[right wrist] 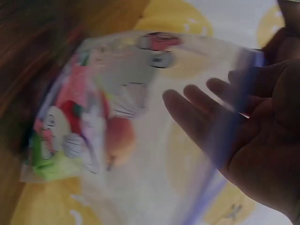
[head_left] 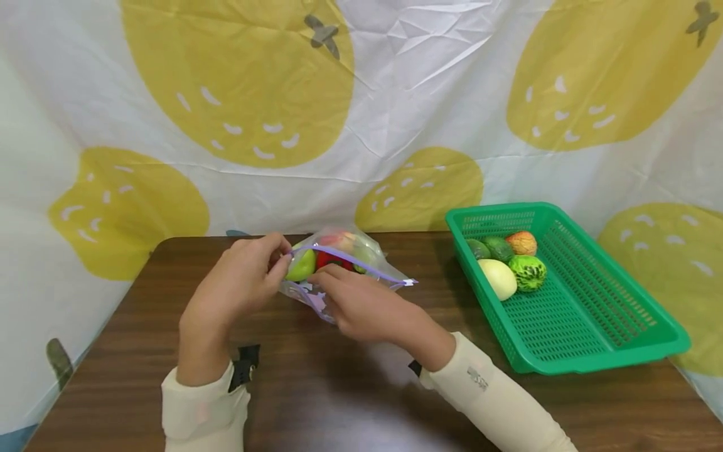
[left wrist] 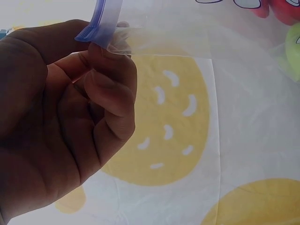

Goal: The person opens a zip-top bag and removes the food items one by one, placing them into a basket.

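A clear plastic zip bag (right wrist: 154,187) with purple zip strips and printed pictures holds a green apple (head_left: 301,266), a red item (head_left: 334,258), a peach-coloured fruit (right wrist: 120,139) and other pieces. My left hand (head_left: 234,279) pinches the left end of the bag's purple zip (left wrist: 105,21) between thumb and forefinger, the other fingers bent below. My right hand (head_left: 367,306) lies at the near side of the bag's gaping mouth. In the right wrist view its fingers (right wrist: 187,115) stretch past the purple strip, fairly straight and blurred. A white slider (head_left: 408,282) sits at the zip's right end.
On the right of the brown wooden table (head_left: 282,389) stands a green slotted basket (head_left: 615,360). Inside are a pale round fruit (head_left: 498,280), a green patterned one (head_left: 528,273), a red-orange one (head_left: 522,243) and dark green ones. A lemon-print cloth (head_left: 395,125) hangs behind.
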Action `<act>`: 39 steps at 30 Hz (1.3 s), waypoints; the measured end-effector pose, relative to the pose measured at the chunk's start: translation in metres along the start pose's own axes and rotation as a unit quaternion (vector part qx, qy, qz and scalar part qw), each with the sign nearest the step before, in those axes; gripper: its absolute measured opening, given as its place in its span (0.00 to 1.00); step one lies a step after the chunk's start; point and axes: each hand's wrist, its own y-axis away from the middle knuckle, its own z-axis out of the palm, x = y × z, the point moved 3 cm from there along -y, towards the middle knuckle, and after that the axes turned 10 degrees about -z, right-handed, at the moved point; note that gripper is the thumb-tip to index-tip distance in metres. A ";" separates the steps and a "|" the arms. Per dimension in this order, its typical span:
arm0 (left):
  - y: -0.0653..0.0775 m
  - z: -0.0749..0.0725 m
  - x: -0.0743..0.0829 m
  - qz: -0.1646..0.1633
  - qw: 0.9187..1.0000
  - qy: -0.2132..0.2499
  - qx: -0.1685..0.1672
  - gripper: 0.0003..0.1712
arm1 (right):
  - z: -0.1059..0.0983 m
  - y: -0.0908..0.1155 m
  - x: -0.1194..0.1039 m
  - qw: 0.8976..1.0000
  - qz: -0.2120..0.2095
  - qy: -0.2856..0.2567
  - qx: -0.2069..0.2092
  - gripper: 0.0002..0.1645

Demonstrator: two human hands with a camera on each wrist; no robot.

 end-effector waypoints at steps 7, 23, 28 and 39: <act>-0.001 0.000 0.002 0.010 1.000 -0.004 0.006 0.07 | 0.013 -0.012 0.024 0.998 0.056 0.025 0.019 0.33; -0.002 0.006 0.003 0.014 1.000 -0.004 0.001 0.06 | 0.022 -0.039 0.045 0.960 0.056 0.253 0.102 0.21; -0.002 0.006 0.004 0.018 1.000 -0.007 0.009 0.06 | 0.026 -0.046 0.051 0.950 0.076 0.293 0.073 0.16; -0.003 0.007 0.003 0.012 1.000 -0.009 0.009 0.07 | 0.035 -0.060 0.071 0.946 0.232 0.227 -0.019 0.15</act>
